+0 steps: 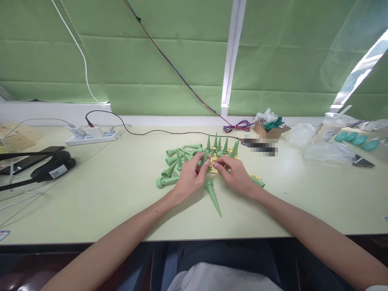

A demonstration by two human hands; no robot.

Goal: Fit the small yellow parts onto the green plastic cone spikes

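Pale tabletop under green blinds. Left side: white power strip with black cable trailing right, black device nearer the edge. Right side: cardboard box, clear plastic bags, teal caps beyond them.

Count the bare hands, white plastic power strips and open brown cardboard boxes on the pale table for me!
Bare hands: 2, left hand and right hand
White plastic power strip: 1
Open brown cardboard box: 1
Total: 4
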